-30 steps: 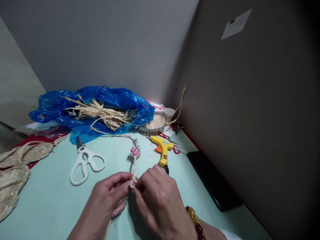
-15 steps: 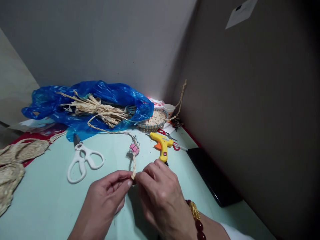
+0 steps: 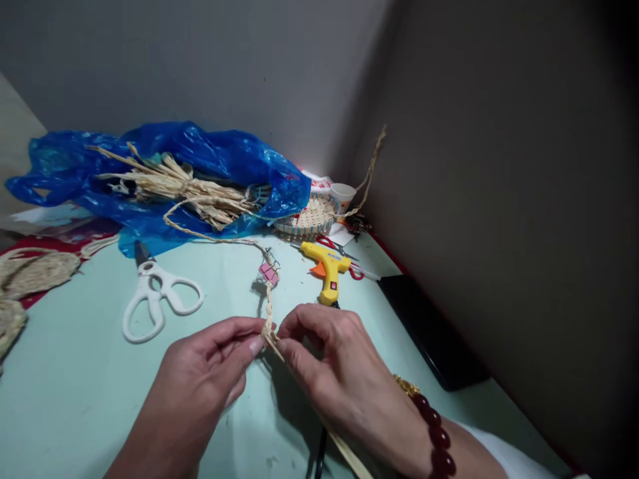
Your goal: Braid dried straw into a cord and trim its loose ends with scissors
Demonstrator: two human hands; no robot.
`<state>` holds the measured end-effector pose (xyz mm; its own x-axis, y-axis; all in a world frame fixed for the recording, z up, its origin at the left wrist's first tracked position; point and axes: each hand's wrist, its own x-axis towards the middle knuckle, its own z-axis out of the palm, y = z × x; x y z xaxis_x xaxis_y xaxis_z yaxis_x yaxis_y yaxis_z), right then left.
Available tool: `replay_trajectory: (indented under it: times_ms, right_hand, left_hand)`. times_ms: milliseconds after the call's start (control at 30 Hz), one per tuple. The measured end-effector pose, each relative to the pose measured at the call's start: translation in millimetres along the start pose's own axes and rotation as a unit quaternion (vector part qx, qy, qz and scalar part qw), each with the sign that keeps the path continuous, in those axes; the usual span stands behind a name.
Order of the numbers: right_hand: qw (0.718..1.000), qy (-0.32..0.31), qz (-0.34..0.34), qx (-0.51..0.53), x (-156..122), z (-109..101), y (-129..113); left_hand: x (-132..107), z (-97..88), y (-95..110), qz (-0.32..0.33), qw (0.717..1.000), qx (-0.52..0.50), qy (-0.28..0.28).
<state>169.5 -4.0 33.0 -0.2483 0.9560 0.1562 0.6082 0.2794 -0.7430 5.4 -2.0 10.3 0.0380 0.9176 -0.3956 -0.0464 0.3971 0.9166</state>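
A pale straw braid (image 3: 269,307) runs toward me from a pink binder clip (image 3: 268,273) on the table. My left hand (image 3: 207,372) pinches the near end of the braid between thumb and forefinger. Just to its right, my right hand (image 3: 339,372) has thumb and forefinger closed on a strand at the braid's working end. A loose flat straw strand (image 3: 344,452) passes under my right hand toward the bottom edge. Beyond the clip, a thin twisted cord (image 3: 214,239) leads back to a tied bundle of straw (image 3: 184,186).
The bundle lies on a blue plastic bag (image 3: 200,143). White-handled scissors (image 3: 154,293) lie left, a yellow glue gun (image 3: 328,269) right. Behind are a small woven basket (image 3: 299,226) and a paper cup (image 3: 343,193). A black flat object (image 3: 434,332) lies along the right wall; woven straw pieces (image 3: 44,273) are far left.
My right hand has opened out slightly to the right, and strands now show at the braid's end. The view has shifted, so things on the table sit higher.
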Motion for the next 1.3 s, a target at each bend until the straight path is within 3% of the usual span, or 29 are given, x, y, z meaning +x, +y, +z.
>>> replay_trajectory:
  times_ms: [167, 500, 733, 933, 1133, 1300]
  right_hand:
    - [1.0, -0.005, 0.012, -0.004, 3.0, -1.9, -0.4]
    - [0.997, -0.025, 0.044, 0.051, 4.1, 2.0, 2.4]
    - [0.994, -0.032, 0.05, 0.087, 6.5, 2.9, 3.1]
    - [0.984, -0.035, 0.086, 0.152, 7.6, 7.3, 3.7]
    - [0.997, 0.015, 0.033, 0.068, 0.6, 10.7, 0.0]
    - [0.988, 0.074, -0.097, -0.099, -7.1, 16.7, -3.3]
  left_hand:
    - [-5.3, 9.0, 4.9, -0.002, 0.997, -0.011, 0.075]
    - [-5.1, 10.6, 7.4, -0.005, 0.993, 0.022, 0.113]
    - [-3.3, 10.3, 7.4, 0.017, 0.992, 0.027, 0.122]
    - [-5.8, 14.5, 7.9, 0.057, 0.984, 0.046, 0.161]
    - [-7.9, 18.3, 7.8, -0.005, 0.99, -0.018, 0.137]
    - [-9.7, 19.4, 8.3, -0.018, 0.994, -0.046, 0.102]
